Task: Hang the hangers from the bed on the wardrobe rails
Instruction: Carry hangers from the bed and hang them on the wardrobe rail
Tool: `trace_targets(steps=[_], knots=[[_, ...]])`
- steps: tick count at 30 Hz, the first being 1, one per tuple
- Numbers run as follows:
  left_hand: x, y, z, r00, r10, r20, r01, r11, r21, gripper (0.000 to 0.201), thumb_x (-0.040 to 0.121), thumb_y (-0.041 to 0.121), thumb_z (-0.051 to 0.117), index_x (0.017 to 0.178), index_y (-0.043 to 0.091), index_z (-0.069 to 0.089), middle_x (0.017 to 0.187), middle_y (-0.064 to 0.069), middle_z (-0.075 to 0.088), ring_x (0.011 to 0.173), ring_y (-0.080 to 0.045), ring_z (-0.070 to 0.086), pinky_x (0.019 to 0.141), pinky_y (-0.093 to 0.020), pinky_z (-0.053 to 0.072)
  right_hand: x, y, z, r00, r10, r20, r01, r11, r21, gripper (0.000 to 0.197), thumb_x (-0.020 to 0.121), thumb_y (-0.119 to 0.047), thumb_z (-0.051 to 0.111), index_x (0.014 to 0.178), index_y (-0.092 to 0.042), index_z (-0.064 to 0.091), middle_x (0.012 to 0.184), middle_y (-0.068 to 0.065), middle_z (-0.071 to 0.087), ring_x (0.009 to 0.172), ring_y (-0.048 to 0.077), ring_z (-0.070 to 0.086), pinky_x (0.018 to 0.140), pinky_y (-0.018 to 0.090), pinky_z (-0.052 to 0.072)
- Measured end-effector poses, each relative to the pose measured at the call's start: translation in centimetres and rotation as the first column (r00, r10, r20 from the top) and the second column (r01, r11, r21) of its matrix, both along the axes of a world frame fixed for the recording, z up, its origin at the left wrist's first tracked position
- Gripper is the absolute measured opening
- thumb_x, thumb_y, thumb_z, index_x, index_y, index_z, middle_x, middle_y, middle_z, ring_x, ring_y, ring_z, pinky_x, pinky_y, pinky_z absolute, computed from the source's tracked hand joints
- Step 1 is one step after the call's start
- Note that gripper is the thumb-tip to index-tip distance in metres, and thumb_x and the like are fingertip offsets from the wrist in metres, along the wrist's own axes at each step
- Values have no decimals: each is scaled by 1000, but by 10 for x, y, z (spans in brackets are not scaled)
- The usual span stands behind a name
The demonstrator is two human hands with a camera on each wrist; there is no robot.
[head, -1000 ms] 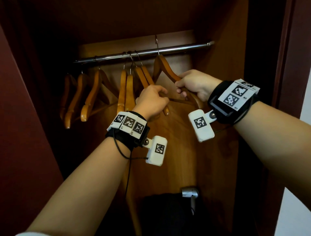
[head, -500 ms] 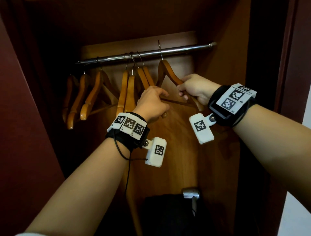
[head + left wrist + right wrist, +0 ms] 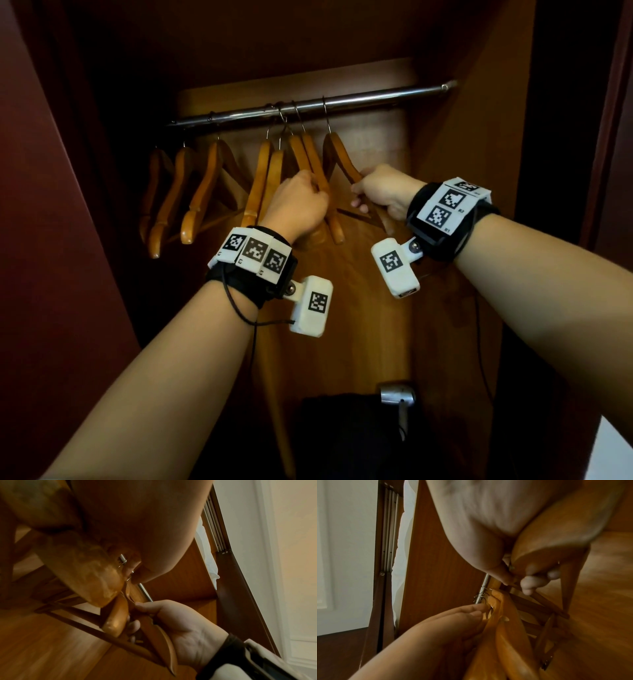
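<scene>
Wooden orange-brown hangers (image 3: 260, 181) crowd the left half of the shiny metal wardrobe rail (image 3: 376, 97); its right end stays bare. Right hand (image 3: 385, 192) grips the rightmost hanger (image 3: 342, 161), left hand (image 3: 296, 205) curls round its neighbour (image 3: 317, 171)

The rail (image 3: 308, 104) is bare from the rightmost hanger (image 3: 339, 157) out to the wardrobe's right wall (image 3: 455, 164), leaving open room there. Left of it, the other hangers (image 3: 267, 178) crowd the rail with only narrow gaps. The left hand (image 3: 298, 205) and right hand (image 3: 383, 192) fill the space below the middle hangers
</scene>
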State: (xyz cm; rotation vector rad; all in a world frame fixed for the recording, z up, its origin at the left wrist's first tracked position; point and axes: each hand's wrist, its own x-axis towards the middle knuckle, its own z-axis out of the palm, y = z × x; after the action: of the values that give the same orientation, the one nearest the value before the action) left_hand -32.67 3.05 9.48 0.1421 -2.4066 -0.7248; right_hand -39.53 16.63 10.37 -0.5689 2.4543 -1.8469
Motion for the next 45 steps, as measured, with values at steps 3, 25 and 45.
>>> trace_targets(steps=[3, 25, 45], knots=[[4, 2, -1, 998, -31, 58, 33, 999, -34, 33, 92, 17, 57, 124, 25, 55, 93, 0, 65, 74, -17, 61, 55, -25, 42, 1, -4, -3, 1000, 26, -16, -26, 1000, 7, 12, 103, -10, 47, 104, -6, 58, 69, 4, 53, 50, 12, 45, 48, 22, 42], [26, -42, 2, 985, 166, 53, -148, 957, -251, 26, 90, 33, 57, 115, 38, 61, 97, 13, 51, 118, -23, 50, 108, -53, 29, -9, -49, -16, 957, 287, 37, -281, 953, -111, 17, 106, -12, 40, 113, -12, 56, 65, 2, 47, 49, 11, 44, 53, 26, 44], [35, -94, -10, 978, 207, 17, -196, 949, -248, 26, 91, 34, 56, 116, 34, 62, 98, 12, 52, 123, -25, 50, 119, -59, 12, -1, -103, -21, 939, 342, 20, -338, 935, -110, 30, 106, -15, 42, 134, -11, 53, 84, 7, 61, 59, 14, 51, 59, 26, 48]])
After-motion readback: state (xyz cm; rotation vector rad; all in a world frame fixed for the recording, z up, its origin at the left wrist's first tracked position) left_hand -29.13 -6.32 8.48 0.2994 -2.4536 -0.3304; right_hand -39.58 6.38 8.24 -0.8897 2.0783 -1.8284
